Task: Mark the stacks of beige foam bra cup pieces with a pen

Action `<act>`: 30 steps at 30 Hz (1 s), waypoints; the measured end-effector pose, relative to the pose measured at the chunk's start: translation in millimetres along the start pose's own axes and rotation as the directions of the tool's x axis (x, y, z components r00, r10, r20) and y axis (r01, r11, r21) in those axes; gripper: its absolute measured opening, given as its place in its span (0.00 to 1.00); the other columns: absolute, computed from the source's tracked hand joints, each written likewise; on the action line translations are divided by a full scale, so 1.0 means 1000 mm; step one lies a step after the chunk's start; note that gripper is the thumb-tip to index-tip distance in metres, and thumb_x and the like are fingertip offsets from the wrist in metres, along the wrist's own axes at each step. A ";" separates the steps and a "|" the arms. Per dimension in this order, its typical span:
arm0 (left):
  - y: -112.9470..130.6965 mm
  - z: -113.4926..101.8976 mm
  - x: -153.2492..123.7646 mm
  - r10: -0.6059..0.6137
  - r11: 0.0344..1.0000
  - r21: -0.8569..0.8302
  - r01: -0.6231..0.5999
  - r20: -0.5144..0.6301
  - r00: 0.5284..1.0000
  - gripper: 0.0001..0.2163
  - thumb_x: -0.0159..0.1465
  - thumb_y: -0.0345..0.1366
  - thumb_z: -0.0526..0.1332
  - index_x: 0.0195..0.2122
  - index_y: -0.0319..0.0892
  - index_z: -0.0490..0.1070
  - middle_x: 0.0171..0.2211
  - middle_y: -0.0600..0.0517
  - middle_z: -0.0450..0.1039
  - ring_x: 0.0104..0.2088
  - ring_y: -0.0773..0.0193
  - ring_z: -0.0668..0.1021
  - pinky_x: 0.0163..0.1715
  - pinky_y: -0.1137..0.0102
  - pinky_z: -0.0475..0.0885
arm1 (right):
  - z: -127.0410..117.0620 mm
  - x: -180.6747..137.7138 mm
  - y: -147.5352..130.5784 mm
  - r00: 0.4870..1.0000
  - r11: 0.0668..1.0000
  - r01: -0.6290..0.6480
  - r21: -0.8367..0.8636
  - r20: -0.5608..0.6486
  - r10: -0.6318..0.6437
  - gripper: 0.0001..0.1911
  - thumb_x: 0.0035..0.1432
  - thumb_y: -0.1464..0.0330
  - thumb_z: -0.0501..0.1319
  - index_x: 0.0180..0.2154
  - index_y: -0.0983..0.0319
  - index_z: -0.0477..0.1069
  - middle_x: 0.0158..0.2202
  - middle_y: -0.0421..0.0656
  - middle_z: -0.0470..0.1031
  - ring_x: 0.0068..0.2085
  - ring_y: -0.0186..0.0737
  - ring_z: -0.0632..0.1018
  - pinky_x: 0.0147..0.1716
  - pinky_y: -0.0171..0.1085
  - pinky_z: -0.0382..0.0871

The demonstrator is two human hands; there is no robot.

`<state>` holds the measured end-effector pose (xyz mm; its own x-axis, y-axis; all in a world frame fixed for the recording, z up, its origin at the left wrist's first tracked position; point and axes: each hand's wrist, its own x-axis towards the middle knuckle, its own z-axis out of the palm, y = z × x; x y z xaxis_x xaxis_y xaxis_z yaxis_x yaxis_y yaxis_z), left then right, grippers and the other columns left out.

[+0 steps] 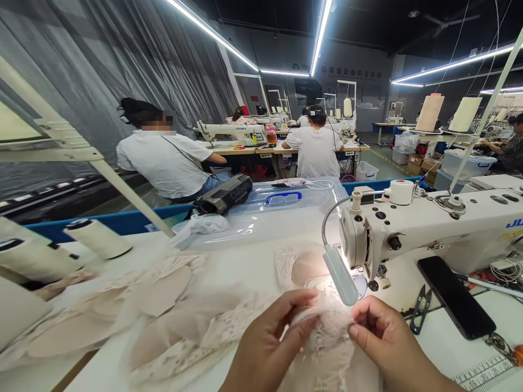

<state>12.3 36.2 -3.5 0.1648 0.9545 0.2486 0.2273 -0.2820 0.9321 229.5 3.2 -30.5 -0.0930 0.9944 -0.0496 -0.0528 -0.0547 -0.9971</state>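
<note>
My left hand (pixel 267 343) and my right hand (pixel 382 340) both pinch a small piece of pale pink lace fabric (pixel 327 332) between them, low in the middle of the view. The fingers of each hand are curled closed on the lace. Just above the hands hangs a small lamp (pixel 340 275) on a bendy neck, lit. Behind it stands the head of a white sewing machine (pixel 429 228). More lace and a pink padded cup piece (pixel 304 267) lie under the machine's needle end.
A heap of pink lace and cup pieces (pixel 163 305) covers the table's left. Thread cones (pixel 96 237) lie far left. A black phone (pixel 455 296) and thread snips (pixel 420 310) lie right of the machine. A clear plastic bin (pixel 281 204) stands behind. Other people sew at tables beyond.
</note>
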 end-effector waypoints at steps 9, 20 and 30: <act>0.032 0.008 0.013 -0.572 0.562 -0.551 0.617 0.279 0.771 0.21 0.51 0.45 0.79 0.43 0.42 0.82 0.30 0.49 0.83 0.30 0.57 0.83 0.32 0.69 0.77 | -0.001 0.001 -0.005 0.998 0.987 -0.063 0.147 0.001 0.063 0.11 0.54 0.63 0.71 0.35 0.59 0.73 0.29 0.36 0.69 0.34 0.37 0.71 0.39 0.36 0.65; 0.026 0.005 0.012 -0.566 0.594 -0.486 0.641 0.313 0.763 0.17 0.51 0.48 0.79 0.33 0.42 0.80 0.28 0.51 0.83 0.29 0.60 0.82 0.35 0.70 0.78 | -0.004 0.002 -0.003 0.997 0.994 -0.062 0.085 0.060 0.057 0.09 0.58 0.64 0.68 0.39 0.59 0.73 0.33 0.38 0.73 0.38 0.39 0.75 0.43 0.37 0.69; 0.004 -0.011 -0.004 0.586 0.762 0.205 -0.614 0.183 0.789 0.13 0.64 0.26 0.66 0.40 0.55 0.83 0.34 0.53 0.82 0.32 0.64 0.80 0.33 0.74 0.77 | -0.006 -0.010 0.002 0.899 0.824 0.417 -0.383 0.040 -0.436 0.09 0.65 0.74 0.59 0.41 0.56 0.76 0.37 0.42 0.77 0.37 0.39 0.76 0.37 0.36 0.69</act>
<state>2.3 31.7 2.3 0.4388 0.5704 0.6944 0.2691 -0.8207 0.5041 236.2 -6.4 -32.5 -0.1003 0.9144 0.3923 0.2985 0.4038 -0.8648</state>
